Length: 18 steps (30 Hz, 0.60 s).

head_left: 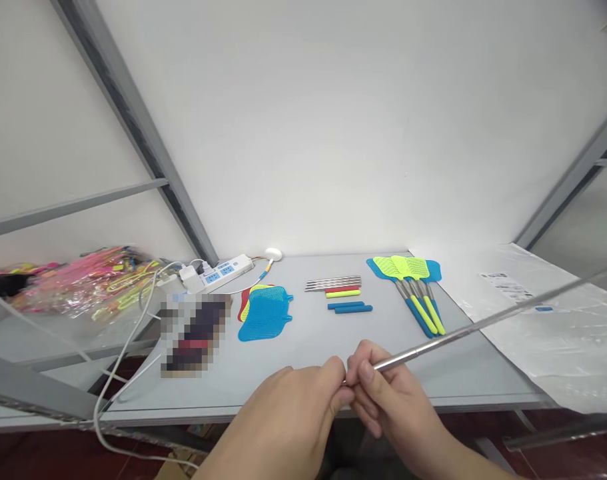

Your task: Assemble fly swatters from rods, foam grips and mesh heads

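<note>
A long silver telescopic rod (436, 344) is drawn out in sections and runs up to the right from my hands, in front of the table. My right hand (390, 393) is closed around its near part, thumb lying along it. My left hand (298, 407) is closed at the rod's left end, with its knuckles almost touching my right fingers; the tip is hidden inside it. Beyond my hands lie several short metal rods (333, 283), a yellow handle (344, 294), a red handle (336, 288) and blue handles (353, 309). A blue fly swatter head (264, 313) lies to their left.
Several assembled fly swatters (408, 280) lie fanned at the right of the table (303, 360). White plastic sheeting (558, 333) covers the far right. At left are a power strip (228, 270), a white cable (103, 393), a blurred-out item (196, 337) and bagged colourful goods (93, 280).
</note>
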{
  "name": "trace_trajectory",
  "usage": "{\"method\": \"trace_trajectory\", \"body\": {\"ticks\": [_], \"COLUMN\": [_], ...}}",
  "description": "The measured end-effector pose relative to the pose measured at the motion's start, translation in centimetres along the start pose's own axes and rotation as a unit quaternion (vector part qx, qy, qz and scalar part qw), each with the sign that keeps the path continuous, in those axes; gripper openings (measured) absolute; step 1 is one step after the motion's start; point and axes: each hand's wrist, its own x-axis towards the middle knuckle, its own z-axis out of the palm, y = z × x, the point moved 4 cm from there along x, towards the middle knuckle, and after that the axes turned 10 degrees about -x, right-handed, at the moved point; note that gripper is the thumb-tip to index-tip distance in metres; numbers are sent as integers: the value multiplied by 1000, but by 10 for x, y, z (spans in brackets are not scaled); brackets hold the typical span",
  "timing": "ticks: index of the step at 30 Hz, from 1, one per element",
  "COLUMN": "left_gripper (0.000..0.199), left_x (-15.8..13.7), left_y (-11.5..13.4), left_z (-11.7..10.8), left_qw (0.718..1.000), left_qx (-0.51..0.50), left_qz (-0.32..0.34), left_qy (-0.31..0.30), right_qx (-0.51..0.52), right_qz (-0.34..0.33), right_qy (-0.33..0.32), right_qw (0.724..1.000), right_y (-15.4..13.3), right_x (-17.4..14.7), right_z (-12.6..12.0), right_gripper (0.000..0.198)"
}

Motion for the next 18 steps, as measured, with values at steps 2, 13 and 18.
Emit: {"method": "trace_trajectory", "body": {"ticks": [2, 13, 18], "left_gripper": [26, 34, 37], "left_x": [-5, -15, -17], "left_y": [-7, -27, -35], "left_z": [-6, -19, -26], "left_qw": [1000, 998, 998], "left_qx": [-2, -41, -47], "left_qz": [-23, -55, -43], "left_qy": [6, 5, 11], "right_qx": [-15, -41, -30], "right_qz": [-1, 16, 3], "right_qy": [7, 143, 216], "right_qw": [1000, 989, 976], "right_y": [-9, -67, -80], "right_x": [2, -21, -33], "right_z": [-11, -94, -128], "right_gripper": [31, 27, 24]}}
